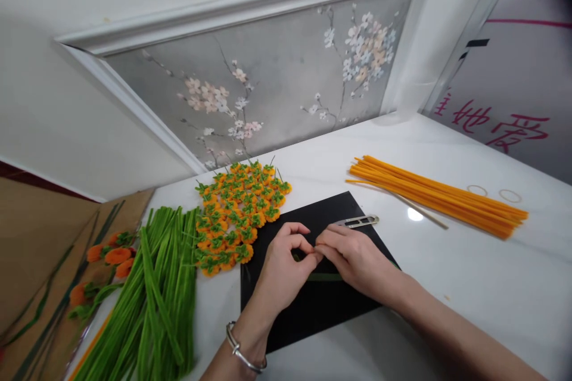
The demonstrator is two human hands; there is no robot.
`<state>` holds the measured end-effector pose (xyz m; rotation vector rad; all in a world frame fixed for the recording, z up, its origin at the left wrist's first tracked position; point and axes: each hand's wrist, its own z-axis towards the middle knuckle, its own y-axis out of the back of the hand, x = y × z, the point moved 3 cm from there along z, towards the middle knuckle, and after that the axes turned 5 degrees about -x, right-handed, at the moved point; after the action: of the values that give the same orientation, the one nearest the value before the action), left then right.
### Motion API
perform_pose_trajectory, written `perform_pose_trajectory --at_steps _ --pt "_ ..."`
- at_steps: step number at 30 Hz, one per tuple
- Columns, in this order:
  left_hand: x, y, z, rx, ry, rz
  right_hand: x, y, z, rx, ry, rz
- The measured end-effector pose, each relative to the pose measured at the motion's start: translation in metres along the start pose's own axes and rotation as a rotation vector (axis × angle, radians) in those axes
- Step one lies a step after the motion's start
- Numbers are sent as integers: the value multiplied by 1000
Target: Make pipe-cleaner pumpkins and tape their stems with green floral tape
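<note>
My left hand (286, 259) and my right hand (351, 253) meet fingertip to fingertip over a black board (308, 318). Both are closed in a pinch on a small piece of pipe cleaner, mostly hidden by the fingers; a bit of green shows inside the left finger loop. Below the fingers, a dark green strip (325, 277) lies across the board. Thread snips (364, 221) rest at the board's far edge, just beyond my right hand. Left of the board sits a cluster of small orange pieces with green tops (241, 205), made of fuzzy stems.
A pile of green pipe cleaners (163, 292) lies at the left. Orange pipe cleaners (438, 193) lie at the right, with a thin stick (422, 211) and two rubber bands (509, 195) beside them. Brown paper (44, 256) with orange fuzzy flowers (117, 256) borders the white table (482, 286).
</note>
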<state>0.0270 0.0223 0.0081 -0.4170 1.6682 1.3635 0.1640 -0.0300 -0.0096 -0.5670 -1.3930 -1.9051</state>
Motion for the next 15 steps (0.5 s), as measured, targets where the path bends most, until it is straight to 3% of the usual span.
perform_pose_trajectory --at_steps 5,8,13,15 --pt "-8 -3 -4 -16 -9 58 1 -3 -1 -52 -55 -190" --pt "-13 1 -4 3 -13 47 1 0 -1 -51 -68 -140" --pt "-16 8 -2 345 -8 -96 0 10 1 12 -62 156" --pt "-14 8 -2 428 3 -137 -1 12 1 12 -60 204"
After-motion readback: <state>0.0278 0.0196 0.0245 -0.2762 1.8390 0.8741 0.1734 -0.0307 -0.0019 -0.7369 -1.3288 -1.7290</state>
